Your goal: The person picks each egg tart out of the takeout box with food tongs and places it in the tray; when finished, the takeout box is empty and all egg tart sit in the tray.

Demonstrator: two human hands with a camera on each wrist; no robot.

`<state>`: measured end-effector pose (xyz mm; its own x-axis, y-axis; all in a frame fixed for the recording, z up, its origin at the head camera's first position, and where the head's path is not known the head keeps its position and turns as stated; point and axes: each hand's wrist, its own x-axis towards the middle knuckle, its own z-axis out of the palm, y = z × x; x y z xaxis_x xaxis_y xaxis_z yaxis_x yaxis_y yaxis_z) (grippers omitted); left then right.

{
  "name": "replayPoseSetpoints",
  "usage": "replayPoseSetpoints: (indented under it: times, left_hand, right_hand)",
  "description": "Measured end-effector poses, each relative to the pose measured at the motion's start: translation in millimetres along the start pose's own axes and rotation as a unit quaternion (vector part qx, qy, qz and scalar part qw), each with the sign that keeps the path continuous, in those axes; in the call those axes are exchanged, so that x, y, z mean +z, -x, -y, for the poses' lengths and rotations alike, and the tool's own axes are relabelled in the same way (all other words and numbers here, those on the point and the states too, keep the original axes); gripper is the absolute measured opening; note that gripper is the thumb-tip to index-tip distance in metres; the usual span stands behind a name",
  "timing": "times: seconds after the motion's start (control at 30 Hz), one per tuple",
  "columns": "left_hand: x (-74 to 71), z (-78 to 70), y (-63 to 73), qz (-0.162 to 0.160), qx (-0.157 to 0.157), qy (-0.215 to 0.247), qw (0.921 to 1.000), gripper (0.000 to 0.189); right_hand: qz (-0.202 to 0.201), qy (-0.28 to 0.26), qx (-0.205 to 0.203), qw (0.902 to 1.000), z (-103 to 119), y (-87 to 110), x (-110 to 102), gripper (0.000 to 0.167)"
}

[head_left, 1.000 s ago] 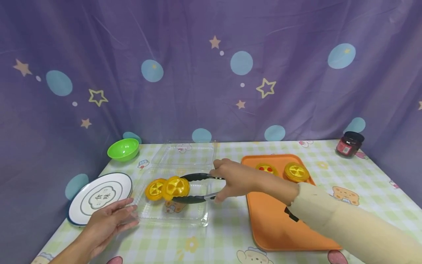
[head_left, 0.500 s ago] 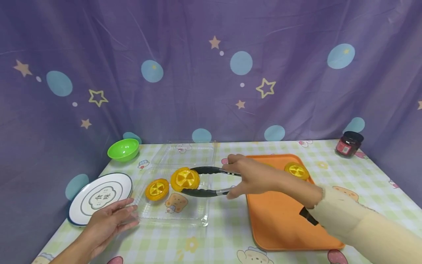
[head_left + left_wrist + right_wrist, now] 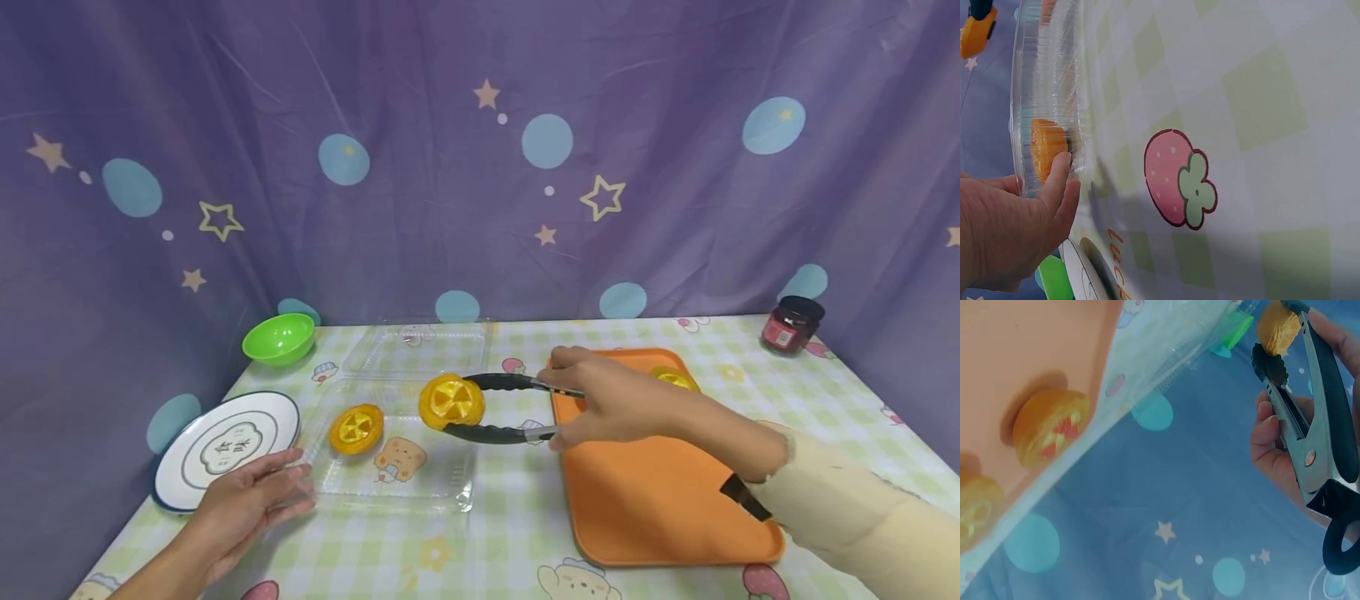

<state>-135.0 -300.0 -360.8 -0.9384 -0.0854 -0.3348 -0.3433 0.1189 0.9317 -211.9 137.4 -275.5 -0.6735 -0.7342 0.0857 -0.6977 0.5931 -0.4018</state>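
In the head view my right hand (image 3: 603,398) grips black-and-steel kitchen tongs (image 3: 504,435). Their tips hold a round yellow tart (image 3: 452,402), which overlaps the right part of a hinged clear plastic box (image 3: 390,505). A second yellow tart (image 3: 356,429) sits in the box's left part. My left hand (image 3: 243,504) is at the box's near left corner, its extended fingers touching the side, as the left wrist view also shows. The right wrist view shows my fingers and thumb around the tongs' handles.
An orange tray (image 3: 660,517) lies at the right, bearing a red-topped tart (image 3: 1054,428) and a yellow tart (image 3: 675,377), both partly hidden by my right arm in the head view. A white plate (image 3: 180,467), a green bowl (image 3: 280,340) and a dark jar (image 3: 792,325) stand around.
My right hand has moved to the right with the tongs and the gripped tart, away from the tart in the box. My left hand has stayed at the box's corner.
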Motion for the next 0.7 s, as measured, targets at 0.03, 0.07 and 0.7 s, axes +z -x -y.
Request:
replayPoseSetpoints:
  times: [0.03,0.07,0.7]
  left_hand:
    - [0.0,-0.1,0.1,0.001,0.0,0.0,1.0,0.061]
    - [0.1,-0.2,0.1,0.001,0.0,0.0,1.0,0.061]
    - [-1.1,2.0,-1.1,0.003,0.004,0.0,1.0,0.06]
  right_hand:
    - [-0.002,0.003,0.001,1.0,0.3,2.4,-2.6,0.072]
    - [-0.006,0.009,0.0,0.9999,0.2,4.8,-5.1,0.071]
    - [-0.032,0.011,0.046,0.9984,-37.7,71.7,-12.4,0.068]
